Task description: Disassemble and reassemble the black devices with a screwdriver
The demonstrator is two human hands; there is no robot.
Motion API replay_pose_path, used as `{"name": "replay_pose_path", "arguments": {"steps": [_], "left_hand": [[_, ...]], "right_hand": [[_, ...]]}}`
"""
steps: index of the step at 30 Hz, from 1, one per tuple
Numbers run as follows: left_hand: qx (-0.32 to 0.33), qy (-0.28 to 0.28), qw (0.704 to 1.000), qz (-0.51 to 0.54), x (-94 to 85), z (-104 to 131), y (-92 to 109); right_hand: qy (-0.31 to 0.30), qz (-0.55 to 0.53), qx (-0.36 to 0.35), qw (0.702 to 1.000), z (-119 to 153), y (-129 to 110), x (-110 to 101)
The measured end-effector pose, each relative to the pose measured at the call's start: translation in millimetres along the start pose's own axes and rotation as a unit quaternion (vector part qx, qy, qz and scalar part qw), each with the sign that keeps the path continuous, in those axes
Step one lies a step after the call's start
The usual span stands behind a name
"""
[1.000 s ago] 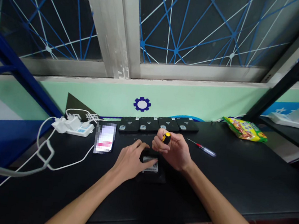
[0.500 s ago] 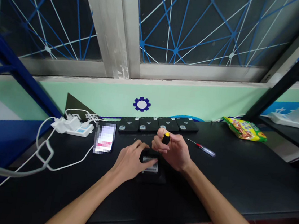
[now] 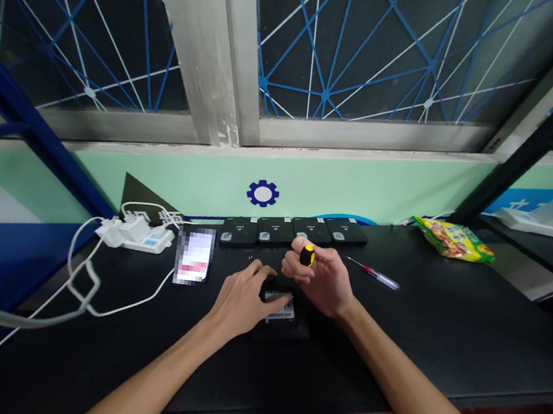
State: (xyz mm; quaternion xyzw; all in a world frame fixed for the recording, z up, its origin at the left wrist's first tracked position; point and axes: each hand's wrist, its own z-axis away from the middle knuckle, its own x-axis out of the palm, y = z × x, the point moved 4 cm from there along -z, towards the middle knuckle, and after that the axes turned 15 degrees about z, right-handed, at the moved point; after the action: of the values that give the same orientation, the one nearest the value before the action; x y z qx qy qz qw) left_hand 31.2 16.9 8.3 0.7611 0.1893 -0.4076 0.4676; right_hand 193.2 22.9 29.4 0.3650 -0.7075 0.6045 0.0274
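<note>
Yellow and black in colour, found a tool handle point(image 3: 307, 255) gripped in the closed right hand point(image 3: 318, 279), near the centre of the frame, butt end facing the camera. Cannot see the tool's tip; hidden by the fist. Found the left hand point(image 3: 242, 300) just beside, at lower centre of the frame, thumb laid over the label of a white-labelled black device point(image 3: 284, 313). Noted the fingers of that hand bent at the device's upper left edge; cannot tell whether gripping or merely pressing. Located the device on the black tabletop point(image 3: 417, 332), just below the right fist in the frame.

Recorded two tiny light specks point(image 3: 251, 257) just above the left hand, too small to identify. Observed a row of four black cases point(image 3: 275, 229) above both hands, each bearing a small white sticker. Noted a screwdriver point(image 3: 382, 278) right of the right hand, clear-handled with red at the collar, tip toward the upper left of the frame. Logged a phone point(image 3: 194, 255) left of the cases, screen lit and pixelated. Found a white power strip point(image 3: 154, 241) farther left, with plugs fitted and cables running to the left edge.

Recorded a yellow-green packet point(image 3: 454, 240) near the right edge. Noted a gear emblem point(image 3: 262, 194) on the pale green wall at mid-frame, and windows point(image 3: 387, 46) with blue and white lines across the top.
</note>
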Motion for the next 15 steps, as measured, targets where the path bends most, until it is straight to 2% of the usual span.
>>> {"name": "replay_pose_path", "arguments": {"steps": [7, 15], "left_hand": [[0.010, 0.009, 1.000, 0.002, 0.3, 0.2, -0.4], [0.001, 0.007, 1.000, 0.006, 0.6, 0.6, 0.1]], "right_hand": [[0.006, 0.058, -0.006, 0.998, -1.1, -1.5, -0.4], [-0.004, 0.007, -0.005, 1.000, 0.5, -2.0, 1.0]]}}
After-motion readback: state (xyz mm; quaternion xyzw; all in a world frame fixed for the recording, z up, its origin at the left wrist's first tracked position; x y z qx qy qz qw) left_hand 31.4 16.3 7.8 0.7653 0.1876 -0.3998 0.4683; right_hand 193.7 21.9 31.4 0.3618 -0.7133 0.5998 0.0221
